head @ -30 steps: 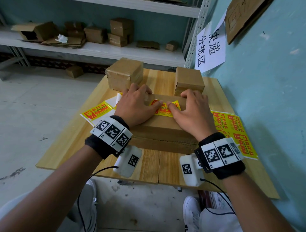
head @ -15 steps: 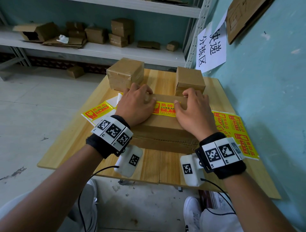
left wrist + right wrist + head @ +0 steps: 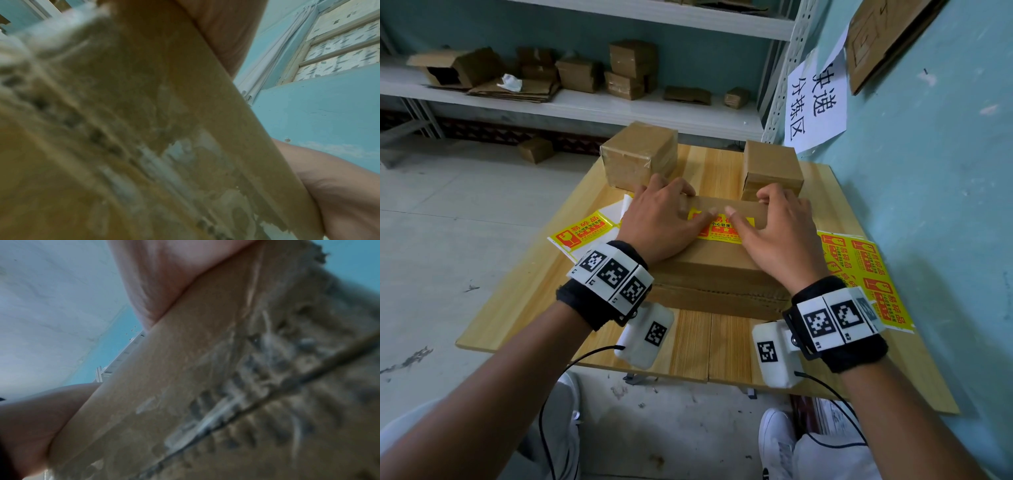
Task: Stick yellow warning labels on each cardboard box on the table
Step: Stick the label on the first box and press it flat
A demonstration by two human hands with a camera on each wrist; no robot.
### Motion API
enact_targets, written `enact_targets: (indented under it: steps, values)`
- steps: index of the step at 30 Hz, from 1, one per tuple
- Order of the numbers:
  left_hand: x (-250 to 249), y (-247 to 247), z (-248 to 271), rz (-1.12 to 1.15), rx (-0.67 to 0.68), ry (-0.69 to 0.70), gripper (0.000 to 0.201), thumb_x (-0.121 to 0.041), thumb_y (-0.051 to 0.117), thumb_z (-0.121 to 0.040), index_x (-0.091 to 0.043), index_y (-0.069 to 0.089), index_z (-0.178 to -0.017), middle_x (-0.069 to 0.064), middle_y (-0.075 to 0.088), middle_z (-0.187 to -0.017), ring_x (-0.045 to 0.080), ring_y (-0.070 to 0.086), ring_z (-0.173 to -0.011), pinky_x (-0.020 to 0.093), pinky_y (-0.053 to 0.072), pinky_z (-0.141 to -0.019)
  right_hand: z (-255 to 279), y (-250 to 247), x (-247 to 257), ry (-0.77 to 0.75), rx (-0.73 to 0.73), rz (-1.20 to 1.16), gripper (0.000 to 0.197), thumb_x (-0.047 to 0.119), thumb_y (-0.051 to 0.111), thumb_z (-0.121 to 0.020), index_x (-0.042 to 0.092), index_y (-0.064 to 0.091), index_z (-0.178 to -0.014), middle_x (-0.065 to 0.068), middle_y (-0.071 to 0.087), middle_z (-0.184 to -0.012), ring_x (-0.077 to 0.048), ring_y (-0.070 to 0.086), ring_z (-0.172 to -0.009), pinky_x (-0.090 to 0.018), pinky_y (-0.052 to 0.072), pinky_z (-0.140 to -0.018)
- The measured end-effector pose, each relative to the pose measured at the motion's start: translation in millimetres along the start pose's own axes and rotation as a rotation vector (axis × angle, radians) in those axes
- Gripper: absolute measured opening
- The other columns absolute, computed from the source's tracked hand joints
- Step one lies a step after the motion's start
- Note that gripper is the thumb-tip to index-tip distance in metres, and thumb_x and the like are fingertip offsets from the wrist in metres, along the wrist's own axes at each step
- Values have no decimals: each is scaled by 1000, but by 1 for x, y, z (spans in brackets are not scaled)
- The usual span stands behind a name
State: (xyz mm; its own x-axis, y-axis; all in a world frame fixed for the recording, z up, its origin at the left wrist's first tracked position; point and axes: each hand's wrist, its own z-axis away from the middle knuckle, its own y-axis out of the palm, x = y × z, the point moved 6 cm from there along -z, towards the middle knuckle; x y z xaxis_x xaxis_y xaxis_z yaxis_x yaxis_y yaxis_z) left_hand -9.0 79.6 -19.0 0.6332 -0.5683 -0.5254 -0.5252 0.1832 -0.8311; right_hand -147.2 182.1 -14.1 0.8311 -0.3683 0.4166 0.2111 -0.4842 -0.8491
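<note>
A large flat cardboard box (image 3: 717, 274) lies in the middle of the wooden table (image 3: 517, 308). A yellow warning label (image 3: 724, 230) is on its top. My left hand (image 3: 671, 212) and right hand (image 3: 777, 219) lie on the box top, both thumbs pressing on the label near its middle. Their fingers reach the box's far edge. Two smaller boxes stand behind, one at the back left (image 3: 640, 157) and one at the back right (image 3: 772, 168), with no label showing. Both wrist views show only the blurred box side (image 3: 123, 129) (image 3: 246, 369) under a palm.
A sheet of yellow labels (image 3: 859, 270) lies on the table's right side by the blue wall. A single label (image 3: 582, 233) on white backing paper lies at the left. A shelf (image 3: 585, 106) with several boxes stands behind the table.
Half a second ago the thumbs were spread apart along the label; now they have come back together near its middle. The box has not moved.
</note>
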Motion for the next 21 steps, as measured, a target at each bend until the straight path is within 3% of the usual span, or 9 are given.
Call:
enact_targets:
  steps: [2, 5, 7, 10, 12, 15, 17, 21]
  values:
    - [1, -1, 0, 23, -12, -7, 39, -44, 52, -94, -23, 56, -126, 7, 47, -131, 30, 43, -123, 33, 35, -95, -1, 1, 0, -3, 3, -9, 41, 42, 54, -97, 14, 49, -127, -3, 55, -124, -23, 43, -121, -26, 34, -82]
    - [1, -2, -1, 53, -32, 11, 32, -22, 41, -99, -21, 56, -128, 8, 47, -129, 31, 43, -120, 29, 30, -88, -1, 0, -2, -18, 0, -7, 31, 17, 48, -99, 12, 48, -130, -6, 55, -129, -24, 41, -123, -25, 33, -84]
    - [1, -2, -1, 60, -34, 16, 33, -20, 39, -100, -21, 56, -127, 8, 47, -129, 31, 43, -120, 29, 31, -88, -1, 0, -2, -20, 6, 5, 33, 10, 47, -97, 11, 48, -131, -7, 54, -130, -25, 41, -124, -25, 32, -83]
    - [1, -1, -1, 41, -15, 0, 34, -37, 46, -98, -22, 56, -127, 8, 47, -131, 31, 43, -122, 35, 35, -95, 0, -1, 0, -9, -9, -11, 33, 30, 50, -99, 13, 49, -127, -4, 55, -125, -24, 42, -121, -26, 32, -81]
    - [1, -1, -1, 32, -14, -1, 34, -37, 47, -98, -22, 56, -127, 8, 47, -132, 32, 42, -123, 36, 35, -97, 0, 0, 0, -6, -9, -20, 39, 39, 54, -97, 14, 49, -126, -4, 55, -122, -24, 43, -121, -26, 33, -81]
    - [1, -2, -1, 53, -31, 14, 33, -22, 38, -101, -21, 56, -128, 9, 47, -131, 32, 41, -121, 34, 34, -93, -1, 1, -1, -23, -10, -21, 31, 23, 50, -99, 13, 49, -128, -5, 56, -127, -24, 42, -123, -25, 33, -83]
    - [2, -2, -1, 59, -31, 17, 33, -20, 37, -101, -20, 56, -128, 9, 47, -130, 32, 41, -121, 34, 34, -93, -1, 1, -2, -26, -13, -8, 31, 14, 46, -99, 11, 49, -129, -6, 55, -129, -24, 42, -123, -25, 33, -82]
    - [1, -1, -1, 38, -23, 1, 34, -38, 46, -98, -21, 57, -125, 8, 47, -132, 31, 43, -122, 35, 35, -96, -1, 1, -1, -19, -20, -19, 35, 36, 51, -98, 13, 49, -126, -4, 55, -123, -23, 44, -120, -27, 36, -81]
